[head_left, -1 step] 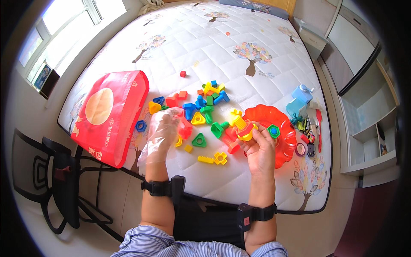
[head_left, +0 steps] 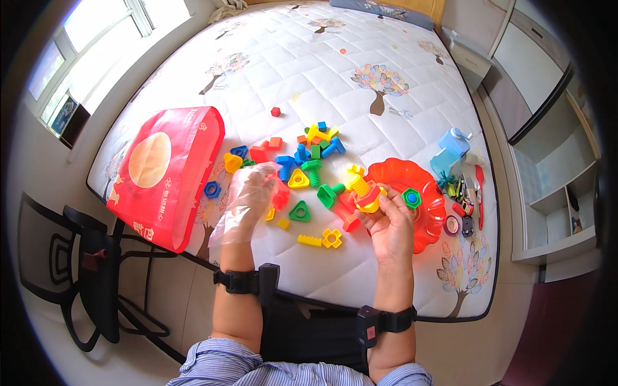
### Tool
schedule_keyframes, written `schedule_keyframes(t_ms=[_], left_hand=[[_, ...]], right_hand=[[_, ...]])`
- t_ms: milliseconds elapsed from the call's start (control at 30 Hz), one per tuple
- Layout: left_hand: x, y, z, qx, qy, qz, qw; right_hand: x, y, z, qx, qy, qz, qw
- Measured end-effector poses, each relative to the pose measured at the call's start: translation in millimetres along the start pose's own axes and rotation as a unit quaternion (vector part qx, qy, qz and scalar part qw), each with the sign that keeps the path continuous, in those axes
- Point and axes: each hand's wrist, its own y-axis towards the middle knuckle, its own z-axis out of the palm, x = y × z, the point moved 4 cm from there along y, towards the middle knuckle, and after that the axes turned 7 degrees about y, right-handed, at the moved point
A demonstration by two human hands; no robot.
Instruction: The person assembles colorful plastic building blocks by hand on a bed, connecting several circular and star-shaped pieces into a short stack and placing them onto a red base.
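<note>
My left hand (head_left: 246,193) is covered by thin clear plastic, like a loose disposable glove. It is over the left side of the toy pile, beside a red toy piece (head_left: 280,195); the wrinkled film blurs its fingers, and I cannot tell whether they grip anything. Between the thumb and fingers of my right hand (head_left: 393,222) is a yellow toy bolt (head_left: 360,183), with red and yellow at its lower end. Just below lies a red toy bolt (head_left: 349,219). A green nut with a blue centre (head_left: 411,198) rests on the red scalloped plate (head_left: 426,237) behind that hand.
Toy bolts and nuts lie scattered on the mattress (head_left: 309,71), among them a green triangular nut (head_left: 300,210) and yellow nut (head_left: 331,238). A red bag (head_left: 161,174) lies left. Right of the plate are a blue bottle (head_left: 454,140), toy cars (head_left: 467,225) and tape (head_left: 452,224).
</note>
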Motion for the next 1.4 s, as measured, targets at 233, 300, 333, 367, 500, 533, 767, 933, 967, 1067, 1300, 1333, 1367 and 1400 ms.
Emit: schedule_keyframes(t_ms=[233,300,333,367,500,533,767,933,967,1067,1300,1333,1367,1400], left_hand=[[10,21,-31,-0.096,-0.034,-0.009,0.995],[19,17,-47,-0.109,-0.029,-0.024,0.993],[23,13,-52,-0.103,-0.017,-0.034,0.994],[31,7,-53,-0.091,-0.005,-0.047,0.995],[53,-14,-52,-0.043,0.029,-0.084,0.995],[57,-18,-52,-0.038,0.032,-0.09,0.995],[60,-13,-53,-0.064,0.015,-0.087,0.994],[54,5,-48,-0.104,-0.018,-0.059,0.993],[52,10,-46,-0.107,-0.024,-0.054,0.993],[49,23,-40,-0.099,-0.037,-0.044,0.993],[45,29,-24,-0.053,-0.036,-0.048,0.997],[45,27,-22,-0.05,-0.033,-0.049,0.997],[46,26,-21,-0.046,-0.031,-0.052,0.997],[47,25,-21,-0.044,-0.028,-0.054,0.997]], right_hand=[[-7,15,-18,0.028,0.032,0.015,0.999],[-7,18,-22,0.028,0.032,0.014,0.999],[-10,18,-23,0.031,0.029,0.016,0.999],[-14,17,-22,0.033,0.023,0.019,0.999],[-30,13,-15,0.052,0.003,0.046,0.998],[-32,11,-14,0.055,0.001,0.051,0.997],[-43,13,-17,0.079,-0.021,0.08,0.993],[-46,27,-30,0.076,-0.034,0.081,0.993],[-46,30,-34,0.076,-0.034,0.08,0.993],[-49,36,-42,0.073,-0.032,0.078,0.994],[-53,34,-47,0.07,-0.038,0.082,0.993],[-54,35,-48,0.07,-0.037,0.082,0.994],[-55,35,-48,0.07,-0.036,0.083,0.993],[-57,36,-49,0.067,-0.034,0.086,0.993]])
